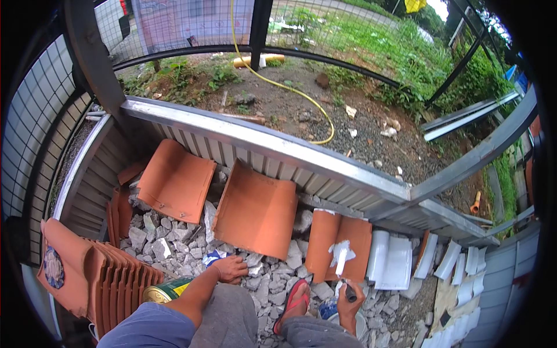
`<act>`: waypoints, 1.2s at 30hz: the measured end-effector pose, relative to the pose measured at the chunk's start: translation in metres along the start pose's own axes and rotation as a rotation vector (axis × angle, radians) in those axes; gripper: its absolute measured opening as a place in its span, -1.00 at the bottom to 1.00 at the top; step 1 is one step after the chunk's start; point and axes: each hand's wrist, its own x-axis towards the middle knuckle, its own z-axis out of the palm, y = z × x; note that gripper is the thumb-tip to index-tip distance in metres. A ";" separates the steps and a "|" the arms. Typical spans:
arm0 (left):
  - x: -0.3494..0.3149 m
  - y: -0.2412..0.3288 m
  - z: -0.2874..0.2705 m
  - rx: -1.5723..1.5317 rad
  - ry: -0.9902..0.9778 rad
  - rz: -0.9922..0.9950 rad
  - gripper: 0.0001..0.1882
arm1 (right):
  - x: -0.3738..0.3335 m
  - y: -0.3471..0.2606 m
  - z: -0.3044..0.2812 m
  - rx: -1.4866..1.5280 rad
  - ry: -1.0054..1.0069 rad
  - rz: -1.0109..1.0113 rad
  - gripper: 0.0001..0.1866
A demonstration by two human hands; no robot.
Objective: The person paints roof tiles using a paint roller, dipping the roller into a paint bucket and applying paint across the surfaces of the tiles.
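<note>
My right hand (351, 305) is closed around the dark handle of a small paint roller (340, 265). The white roller head rests on an orange clay roof tile (322, 243), over an uneven white paint patch. Below that hand is a white bucket (360, 325) with a blue-marked container beside it, partly hidden by my hand and leg. My left hand (231, 269) lies on the grey rubble (270, 285) with its fingers stretched out and nothing visible in it. A crumpled blue-and-white piece (214, 257) is just beyond it.
White-coated tiles (389, 261) lie to the right. Two bare orange tiles (255, 209) lean along the metal wall (267, 152). A tile stack (125, 281) and a green-and-yellow can (167, 290) stand left. A yellow hose (290, 88) crosses the ground outside.
</note>
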 end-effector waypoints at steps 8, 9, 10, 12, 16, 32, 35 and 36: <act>0.023 -0.011 -0.012 0.021 0.071 -0.076 -0.64 | 0.005 -0.002 -0.003 -0.050 -0.064 -0.003 -0.81; 0.025 -0.010 -0.012 0.019 0.012 -0.081 -0.63 | 0.003 -0.002 -0.006 -0.091 -0.083 0.009 -0.80; 0.026 -0.009 -0.014 -0.002 0.028 -0.067 -0.55 | 0.001 -0.007 -0.006 -0.114 -0.106 0.043 -0.80; 0.024 -0.007 -0.002 -0.008 0.019 -0.070 -0.59 | -0.010 -0.003 -0.005 -0.113 -0.141 0.057 -0.81; 0.021 -0.001 0.006 -0.023 -0.036 -0.086 -0.60 | -0.026 -0.004 0.003 -0.056 -0.193 0.070 -0.81; 0.024 -0.004 0.002 -0.016 -0.002 -0.072 -0.59 | -0.025 0.040 0.043 -0.135 -0.054 0.101 -0.79; 0.016 -0.005 -0.003 -0.001 -0.027 -0.087 -0.59 | -0.033 0.045 0.049 -0.032 -0.084 0.098 -0.80; 0.009 -0.005 -0.007 0.005 -0.046 -0.101 -0.59 | -0.029 0.050 0.054 -0.037 -0.074 0.113 -0.80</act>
